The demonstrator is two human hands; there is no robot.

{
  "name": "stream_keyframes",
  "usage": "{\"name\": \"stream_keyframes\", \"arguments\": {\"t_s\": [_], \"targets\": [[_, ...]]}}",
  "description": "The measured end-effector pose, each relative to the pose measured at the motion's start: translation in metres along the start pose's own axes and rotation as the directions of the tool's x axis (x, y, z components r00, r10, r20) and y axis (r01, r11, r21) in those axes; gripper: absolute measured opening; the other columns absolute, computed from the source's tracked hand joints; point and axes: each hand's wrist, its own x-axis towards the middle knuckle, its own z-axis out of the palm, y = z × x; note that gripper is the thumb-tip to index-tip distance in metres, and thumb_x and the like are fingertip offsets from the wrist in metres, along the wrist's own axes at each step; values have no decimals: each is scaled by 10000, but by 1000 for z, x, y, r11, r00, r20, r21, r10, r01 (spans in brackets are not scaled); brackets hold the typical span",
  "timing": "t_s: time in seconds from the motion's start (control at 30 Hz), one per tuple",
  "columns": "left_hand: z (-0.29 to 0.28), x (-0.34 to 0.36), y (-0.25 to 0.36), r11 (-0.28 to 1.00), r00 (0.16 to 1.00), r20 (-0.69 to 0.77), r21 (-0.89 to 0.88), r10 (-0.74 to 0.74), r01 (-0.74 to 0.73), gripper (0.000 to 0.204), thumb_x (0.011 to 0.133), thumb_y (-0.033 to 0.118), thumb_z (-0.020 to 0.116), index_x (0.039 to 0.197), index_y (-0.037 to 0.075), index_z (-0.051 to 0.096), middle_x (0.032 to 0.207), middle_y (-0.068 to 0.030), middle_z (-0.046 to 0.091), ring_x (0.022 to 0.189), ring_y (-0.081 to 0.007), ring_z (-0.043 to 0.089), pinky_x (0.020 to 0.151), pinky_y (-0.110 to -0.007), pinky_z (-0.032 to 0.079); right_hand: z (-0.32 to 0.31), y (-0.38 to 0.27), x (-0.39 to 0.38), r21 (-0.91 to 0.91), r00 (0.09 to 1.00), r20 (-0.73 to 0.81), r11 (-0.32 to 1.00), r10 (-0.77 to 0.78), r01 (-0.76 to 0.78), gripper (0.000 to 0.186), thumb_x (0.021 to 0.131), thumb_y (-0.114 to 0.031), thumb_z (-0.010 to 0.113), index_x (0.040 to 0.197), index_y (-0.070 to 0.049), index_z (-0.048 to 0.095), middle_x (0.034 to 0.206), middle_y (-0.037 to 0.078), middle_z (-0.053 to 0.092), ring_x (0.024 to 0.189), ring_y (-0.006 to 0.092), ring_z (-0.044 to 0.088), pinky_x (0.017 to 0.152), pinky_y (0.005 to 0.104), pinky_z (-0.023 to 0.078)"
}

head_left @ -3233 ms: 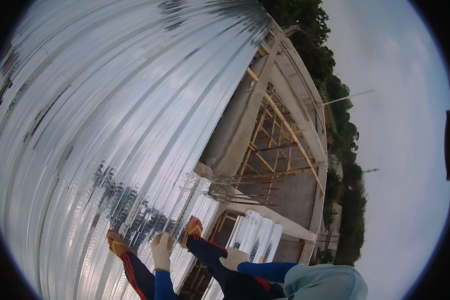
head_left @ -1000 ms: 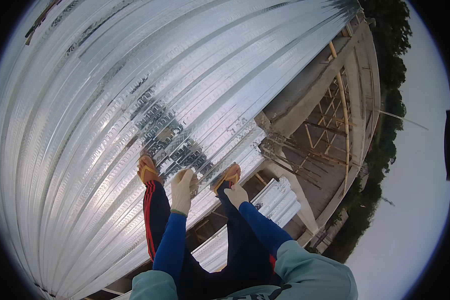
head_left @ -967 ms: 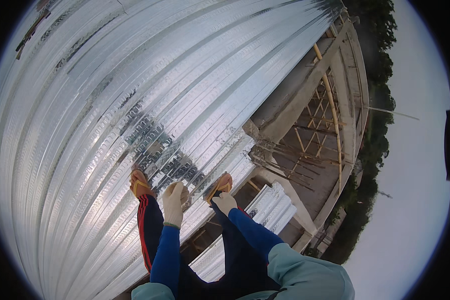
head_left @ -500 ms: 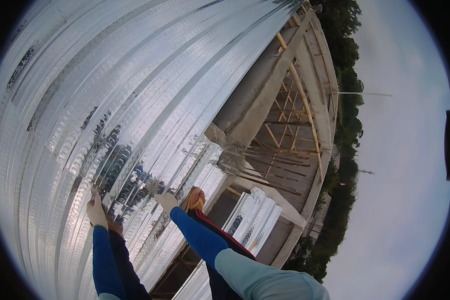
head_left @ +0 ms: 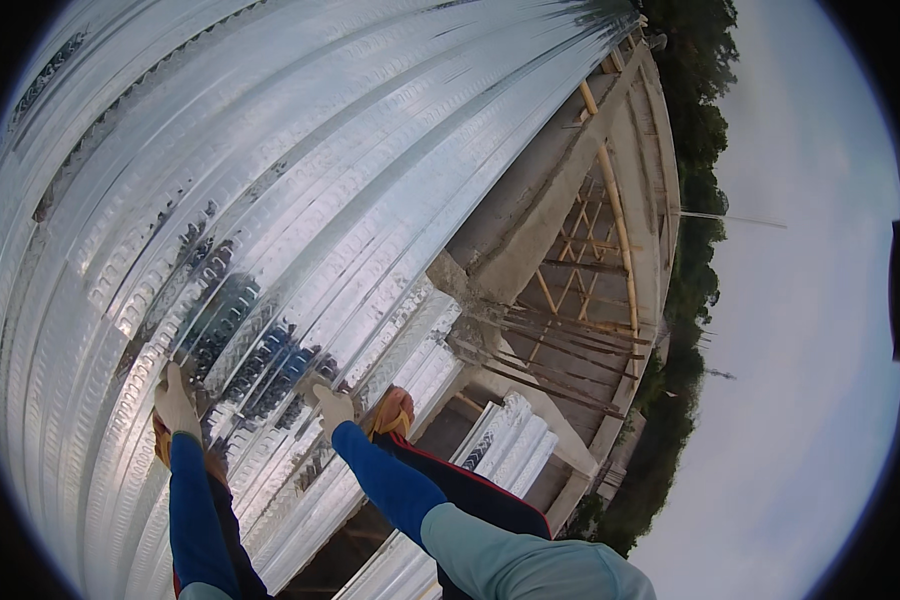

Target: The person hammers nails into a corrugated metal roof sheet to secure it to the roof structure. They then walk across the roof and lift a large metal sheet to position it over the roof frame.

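A large silvery ribbed metal roofing sheet (head_left: 300,230) fills the left and middle, shiny enough to throw back dark and blue reflections. At its near edge, my left hand (head_left: 178,405) in a whitish glove is closed on the metal, its fingertips partly hidden. To the right, my right hand (head_left: 331,406), gloved alike, grips the same edge beside a rib. More ribbed sheeting (head_left: 300,470) lies below and between my forearms. My sandalled right foot (head_left: 393,408) is planted just right of my right hand; the other foot shows partly behind my left hand.
Right of the sheeting are a rough concrete beam (head_left: 530,240) and bamboo poles (head_left: 615,220) over a deep opening. Several thin rods (head_left: 550,350) jut from the concrete. A short stack of ribbed sheets (head_left: 515,445) lies lower right. Trees (head_left: 685,350) stand beyond the edge.
Both hands have shifted slightly left along the sheet's near edge, the left one also a little upward. The view has tilted slightly, and more of my left foot shows.
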Motion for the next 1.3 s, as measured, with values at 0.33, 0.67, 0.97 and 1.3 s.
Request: {"name": "stream_keyframes", "arguments": {"t_s": [0.33,0.67,0.97,1.3], "targets": [[38,-3,5,972,996,6,-217,-92,91,305,976,329,711,855,103,545,618,79,384,425,-52,320,385,-255,204,-33,-3,-5,16,970,230,997,-78,77,450,924,-323,746,1239,-62,559,1071,54,615,888,204,680,723,359,594],[63,-97,-49,954,959,-245,294,142,-66,562,955,561,672,1038,6,630,794,-2,589,616,-121,554,541,-285,444,-62,10,-13,-179,964,95,948,-250,263,360,899,-307,759,998,-7,588,839,41,574,687,153,630,580,322,598],[90,-156,-89,973,1000,20,-228,-15,19,672,964,578,652,1306,0,659,1123,-44,681,1001,-132,624,869,-314,479,-76,-37,-100,-216,978,97,956,-182,199,438,861,-356,735,1015,39,623,867,127,664,732,239,685,636,368,562],[116,-190,-42,990,966,-228,39,-122,134,619,860,571,737,724,-16,595,687,-58,538,654,-176,485,580,-391,390,-98,-68,-120,71,961,249,992,-123,109,346,926,-217,710,1118,24,554,1006,122,619,815,224,677,672,349,630]]}}
